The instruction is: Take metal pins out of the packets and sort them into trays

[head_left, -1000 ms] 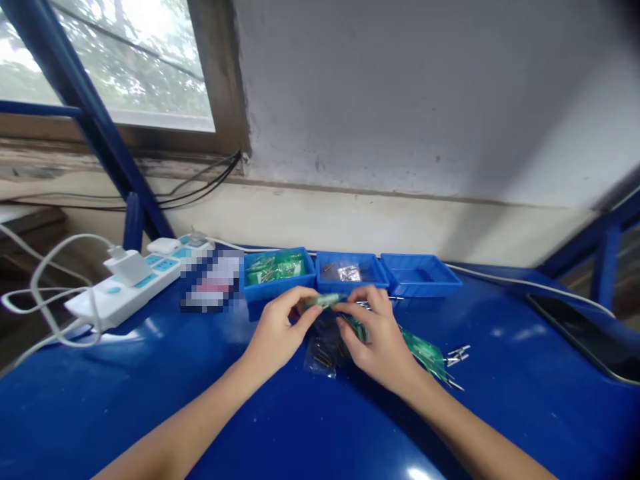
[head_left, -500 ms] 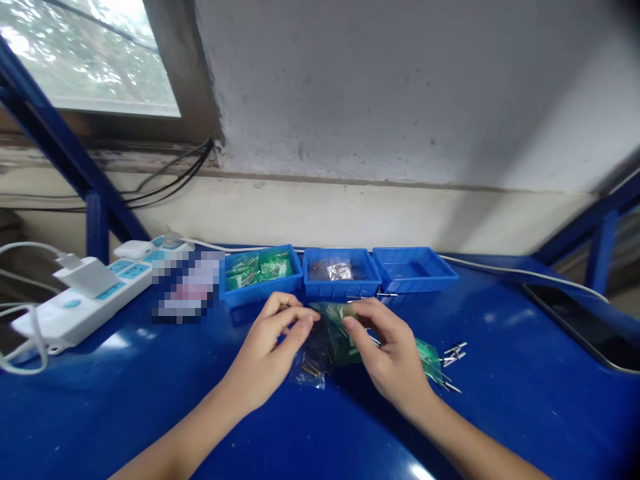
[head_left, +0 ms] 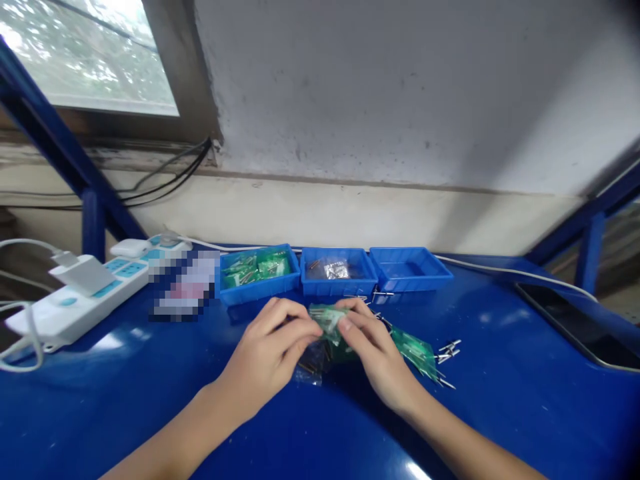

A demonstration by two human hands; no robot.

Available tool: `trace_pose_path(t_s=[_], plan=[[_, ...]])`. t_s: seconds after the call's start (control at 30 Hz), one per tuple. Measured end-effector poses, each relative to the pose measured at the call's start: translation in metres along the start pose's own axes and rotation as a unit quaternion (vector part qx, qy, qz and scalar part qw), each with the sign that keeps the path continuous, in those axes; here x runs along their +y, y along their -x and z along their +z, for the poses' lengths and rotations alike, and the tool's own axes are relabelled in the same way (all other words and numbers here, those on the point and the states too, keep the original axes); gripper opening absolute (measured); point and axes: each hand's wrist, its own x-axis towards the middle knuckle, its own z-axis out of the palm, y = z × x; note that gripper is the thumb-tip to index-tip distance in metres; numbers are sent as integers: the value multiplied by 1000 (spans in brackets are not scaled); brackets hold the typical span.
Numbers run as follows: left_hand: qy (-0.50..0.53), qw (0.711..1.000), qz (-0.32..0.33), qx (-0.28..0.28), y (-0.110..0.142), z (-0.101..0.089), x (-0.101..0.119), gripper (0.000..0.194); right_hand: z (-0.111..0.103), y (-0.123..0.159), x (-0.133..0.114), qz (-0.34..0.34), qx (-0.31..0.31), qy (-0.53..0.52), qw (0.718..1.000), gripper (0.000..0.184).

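Note:
Between my two hands is a small green plastic bag (head_left: 327, 320) with slim metal pieces visible inside. My left hand (head_left: 275, 343) pinches its left edge between thumb and fingers. My right hand (head_left: 373, 347) grips the bag's right side, thumb on top. Below them on the table lies a clear plastic bag (head_left: 310, 370) holding a few brass-coloured pins, partly hidden by my left hand. Another green bag (head_left: 415, 352) lies just right of my right hand, with loose silver metal pins (head_left: 449, 351) beside it. More pins (head_left: 383, 294) are scattered beyond my fingers.
Three blue bins stand along the wall: one with green bags (head_left: 223, 285), one with clear bags (head_left: 340, 289), and a right one (head_left: 413, 287). A white power strip (head_left: 90, 297) with cables sits left. A dark phone (head_left: 575, 323) lies right.
My left fingers have closed on the green bag's left edge. The bag has turned to lie more level, showing the metal pieces in it. My right hand still holds it.

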Motion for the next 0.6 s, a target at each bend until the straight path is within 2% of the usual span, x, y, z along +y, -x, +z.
trace_pose_path(t_s=[0.03, 0.1, 0.17, 0.23, 0.3, 0.37, 0.43, 0.47, 0.53, 0.6], plan=[[-21, 999, 23, -7, 0, 0, 1, 20, 0, -1, 0, 14, 4, -14, 1000, 36], [-38, 999, 22, -21, 0, 1, 4, 18, 1, -2, 0, 17, 12, -25, 999, 37], [-15, 999, -28, -42, -2, 2, 5, 13, 2, 0, 1, -20, 7, -7, 1000, 28], [48, 991, -111, -56, -3, 2, 4, 18, 3, 3, 4, -82, -8, 42, 996, 26], [133, 967, -210, -46, -3, 3, 1, 31, 4, 4, 7, -143, -21, 95, 985, 32], [219, 929, -296, -34, -2, 5, -1, 37, 5, 5, 11, -177, -27, 110, 978, 39], [284, 896, -339, -47, -2, 7, -2, 32, 5, 4, 13, -189, -24, 104, 976, 43], [300, 889, -342, -58, -2, 8, -2, 29, 5, 4, 14, -190, -24, 101, 976, 45], [285, 900, -321, -73, -6, 5, -3, 25, 4, 4, 13, -188, -26, 97, 977, 48], [190, 942, -272, -54, -11, -5, -9, 22, 4, 5, 12, -177, -29, 100, 979, 44]])
